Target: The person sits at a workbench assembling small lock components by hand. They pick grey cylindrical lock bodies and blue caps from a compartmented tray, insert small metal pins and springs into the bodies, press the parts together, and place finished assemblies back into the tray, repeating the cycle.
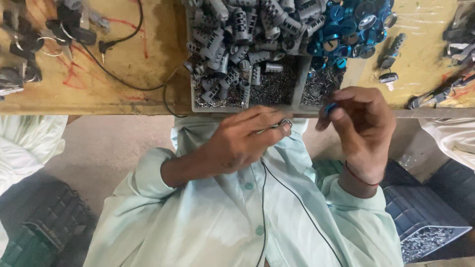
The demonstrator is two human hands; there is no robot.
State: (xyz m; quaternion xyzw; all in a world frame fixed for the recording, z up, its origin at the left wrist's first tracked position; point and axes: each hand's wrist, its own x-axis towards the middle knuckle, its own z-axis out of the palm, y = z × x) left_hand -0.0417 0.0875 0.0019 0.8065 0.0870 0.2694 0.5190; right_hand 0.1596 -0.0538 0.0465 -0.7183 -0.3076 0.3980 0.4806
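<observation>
The left hand (237, 143) pinches a small silver metal ring (286, 122); the right hand (361, 128) grips a small blue round cap (330, 107), just below the grey divided tray (297, 84). The 2 parts are not yet joined.

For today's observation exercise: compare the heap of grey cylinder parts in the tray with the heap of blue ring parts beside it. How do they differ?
The grey cylinder parts are dull silver, long and slotted; the blue ring parts are shiny blue, flat and round. The grey heap is the larger one and spreads wider across the tray; the blue heap sits in the compartment to its right. Both are loose metal pieces piled in one tray.
</observation>
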